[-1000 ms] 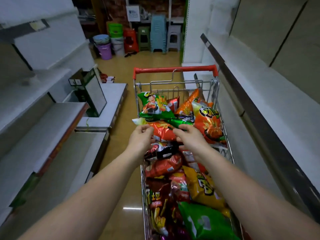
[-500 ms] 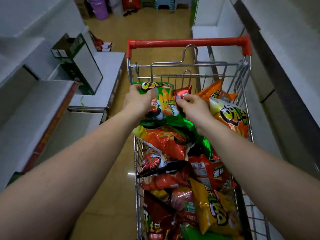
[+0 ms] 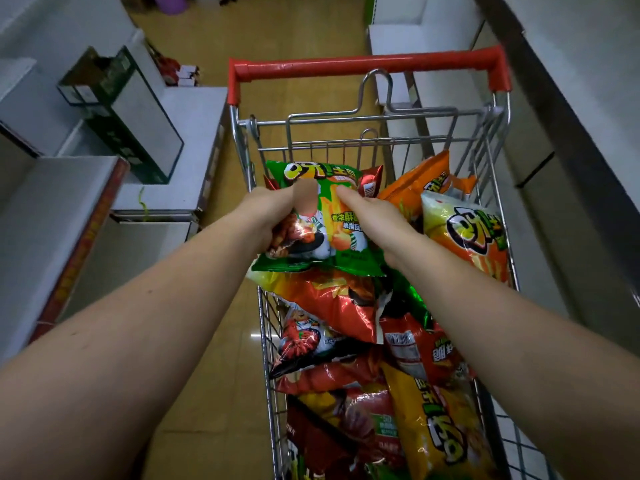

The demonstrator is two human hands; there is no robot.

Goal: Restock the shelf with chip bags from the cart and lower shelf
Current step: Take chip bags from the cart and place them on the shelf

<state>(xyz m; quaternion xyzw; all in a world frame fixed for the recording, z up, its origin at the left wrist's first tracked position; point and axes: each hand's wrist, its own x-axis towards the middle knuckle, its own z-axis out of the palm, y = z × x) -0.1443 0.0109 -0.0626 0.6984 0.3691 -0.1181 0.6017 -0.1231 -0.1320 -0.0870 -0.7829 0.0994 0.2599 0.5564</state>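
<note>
The green chip bag is now held up above the heap in the cart, gripped at its upper part from both sides: the left hand is curled round its left edge with the thumb across the front, and the right hand is closed on its right edge with a finger laid over the printed face. A second ago both hands were pinching lower down, at the red bag and the green film beside it; half a second ago they had gone up to the green bag's top corners, and since then it has been drawn up and toward the camera, so that its bottom seam now overlaps the red bag instead of lying flat in the pile. A small dark red packet shows just behind its top right corner — whether it is being lifted along with it cannot be told. From this it is judged that one bag has been picked and only the carry to the shelving remains for it. To its right an orange bag and a pale yellow bag lie against the cart's wire side, and further bags fill the basket below — much stock is left. The grey shelves on the left appear bare.
</note>
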